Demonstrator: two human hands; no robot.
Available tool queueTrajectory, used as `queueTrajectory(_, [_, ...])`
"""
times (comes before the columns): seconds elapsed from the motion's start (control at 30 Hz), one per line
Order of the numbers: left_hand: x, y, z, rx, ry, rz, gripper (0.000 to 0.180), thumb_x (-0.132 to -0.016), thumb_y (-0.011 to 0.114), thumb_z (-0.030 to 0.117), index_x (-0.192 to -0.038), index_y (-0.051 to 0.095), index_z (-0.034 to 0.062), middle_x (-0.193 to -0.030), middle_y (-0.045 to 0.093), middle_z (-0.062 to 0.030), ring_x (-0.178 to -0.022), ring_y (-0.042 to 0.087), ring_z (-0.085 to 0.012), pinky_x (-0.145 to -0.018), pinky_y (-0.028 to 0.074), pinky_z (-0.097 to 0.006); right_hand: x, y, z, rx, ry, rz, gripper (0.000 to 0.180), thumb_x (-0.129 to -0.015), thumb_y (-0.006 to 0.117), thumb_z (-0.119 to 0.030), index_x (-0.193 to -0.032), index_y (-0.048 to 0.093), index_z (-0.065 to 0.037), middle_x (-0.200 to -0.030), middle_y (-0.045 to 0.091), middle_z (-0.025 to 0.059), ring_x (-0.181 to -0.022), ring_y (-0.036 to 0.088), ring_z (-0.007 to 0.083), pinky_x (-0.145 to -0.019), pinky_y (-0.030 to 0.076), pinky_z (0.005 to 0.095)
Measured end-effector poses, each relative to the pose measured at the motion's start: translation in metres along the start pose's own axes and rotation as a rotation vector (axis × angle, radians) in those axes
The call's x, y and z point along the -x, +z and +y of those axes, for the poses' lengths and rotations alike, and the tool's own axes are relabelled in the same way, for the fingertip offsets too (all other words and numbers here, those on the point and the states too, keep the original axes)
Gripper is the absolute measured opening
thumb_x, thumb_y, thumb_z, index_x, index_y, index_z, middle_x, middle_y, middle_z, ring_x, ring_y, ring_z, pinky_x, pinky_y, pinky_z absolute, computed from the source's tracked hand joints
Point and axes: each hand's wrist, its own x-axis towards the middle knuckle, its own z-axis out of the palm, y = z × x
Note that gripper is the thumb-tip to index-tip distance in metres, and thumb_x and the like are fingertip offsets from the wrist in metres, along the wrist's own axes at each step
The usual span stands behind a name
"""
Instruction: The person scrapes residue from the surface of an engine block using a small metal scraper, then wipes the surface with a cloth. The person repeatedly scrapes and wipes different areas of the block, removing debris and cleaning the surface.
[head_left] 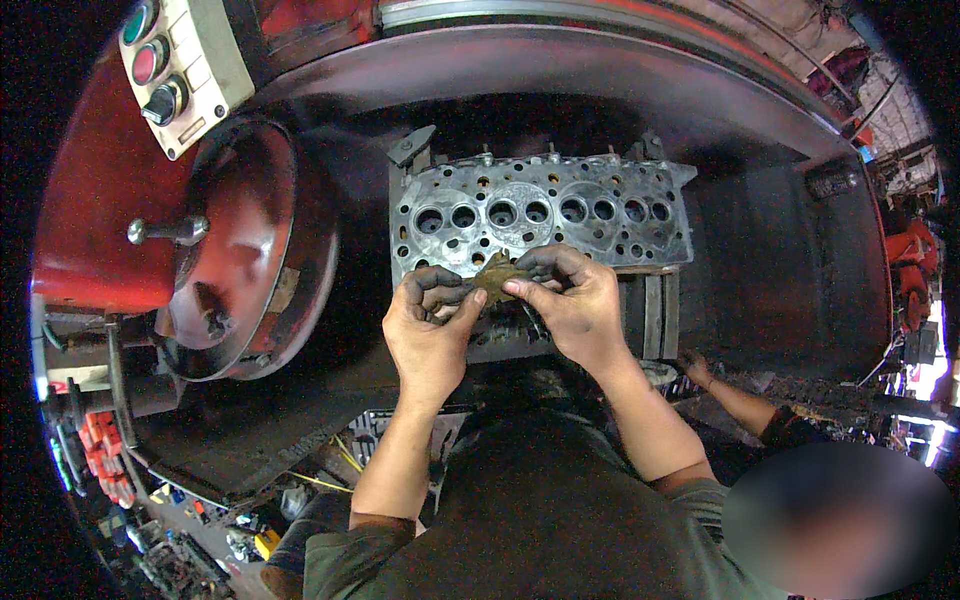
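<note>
Between my hands is a small, thin, brownish piece [499,282] with an uneven outline; its exact kind is not clear. My left hand [432,318] pinches its left side with thumb and fingers. From the right, my right hand [573,305] grips the other side the same way. Both hands are held over the front edge of a grey metal cylinder head [545,180], which lies with its row of round valve openings facing up. Fingertips on both hands look blackened. Part of the head's near edge is hidden behind my hands.
A control panel [190,70] with round buttons and a knob stands at upper left, above a large red wheel [240,250] with a dark rim. Another person's hand [697,368] rests at the machine's front edge on the right. Dark metal walls surround the head.
</note>
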Motion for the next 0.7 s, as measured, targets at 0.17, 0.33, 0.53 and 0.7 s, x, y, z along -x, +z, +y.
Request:
queueTrajectory(0.17, [-0.004,-0.003,-0.001,0.037,0.023,0.077,0.035,-0.078,0.077,-0.005,-0.106,0.055,-0.0030,-0.087,0.065,-0.0085,-0.081,0.064,-0.0111,-0.070,0.053,-0.024,-0.003,-0.005,-0.005,-0.191,0.040,0.091,0.017,-0.080,0.077,-0.002,-0.093,0.068,0.002,-0.088,0.072,0.0065,-0.076,0.066,0.0102,-0.067,0.054,0.0250])
queueTrajectory(0.33, [-0.002,-0.005,0.001,0.095,-0.081,-0.037,0.036,-0.078,0.077,-0.005,-0.106,0.054,-0.0026,-0.088,0.065,-0.0084,-0.082,0.064,-0.0112,-0.069,0.054,-0.025,-0.003,-0.007,-0.012,-0.065,0.068,-0.028,0.015,-0.081,0.076,-0.003,-0.093,0.068,0.003,-0.085,0.072,0.0074,-0.074,0.066,0.0095,-0.067,0.055,0.0252])
queueTrajectory(0.53, [-0.001,-0.003,-0.001,0.060,-0.086,-0.038,0.039,-0.073,0.081,-0.004,-0.104,0.057,-0.0002,-0.092,0.066,-0.0053,-0.081,0.065,-0.0108,-0.070,0.054,-0.025,-0.003,0.001,-0.012,0.097,-0.050,0.009,0.015,-0.078,0.077,-0.005,-0.090,0.070,0.002,-0.085,0.073,0.0115,-0.076,0.069,0.0150,-0.070,0.054,0.0284])
queueTrajectory(0.7, [-0.004,-0.002,-0.001,0.131,-0.095,-0.046,0.037,-0.074,0.079,-0.005,-0.103,0.056,-0.0012,-0.089,0.067,-0.0068,-0.079,0.065,-0.0115,-0.068,0.054,-0.025,-0.009,-0.001,-0.008,0.150,-0.237,0.023,0.018,-0.073,0.080,-0.006,-0.088,0.072,0.000,-0.084,0.071,0.0104,-0.075,0.066,0.0188,-0.069,0.051,0.0300])
